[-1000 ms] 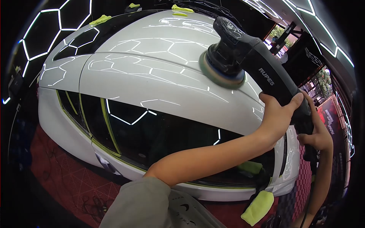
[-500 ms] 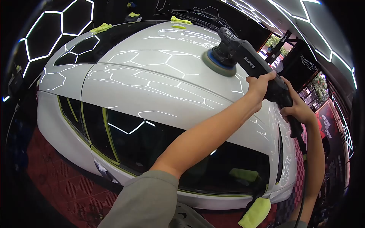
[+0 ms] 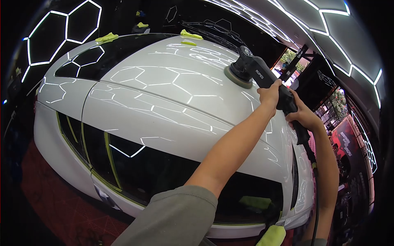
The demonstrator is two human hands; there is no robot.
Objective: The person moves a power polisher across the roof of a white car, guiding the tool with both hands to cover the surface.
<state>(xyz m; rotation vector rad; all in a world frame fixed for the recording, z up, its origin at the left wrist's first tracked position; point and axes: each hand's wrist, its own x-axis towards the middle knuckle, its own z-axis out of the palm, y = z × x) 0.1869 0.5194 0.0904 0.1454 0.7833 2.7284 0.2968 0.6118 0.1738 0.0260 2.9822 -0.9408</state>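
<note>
Both of my hands are on a black car polisher (image 3: 262, 74) marked RUPES. My left hand (image 3: 270, 96) is closed around the middle of its body, below the lettering. Behind it, my right hand (image 3: 305, 114) grips the rear handle, from which a cable (image 3: 315, 192) runs down beside my right forearm. At the front, the round polishing pad (image 3: 237, 78) lies against the white car roof (image 3: 164, 92), toward the roof's far side. The pad's underside is hidden.
Yellow-green cloths lie on the rear glass (image 3: 107, 37) and the far roof edge (image 3: 191, 34); another cloth (image 3: 271, 236) hangs near my body. Green masking tape (image 3: 111, 160) edges the side windows. Hexagonal lights (image 3: 82, 20) cover the wall and reflect in the paint.
The polisher has shifted slightly farther across the roof, away from me, with both hands still gripping it. My view has moved a little, so the car sits lower and more left.
</note>
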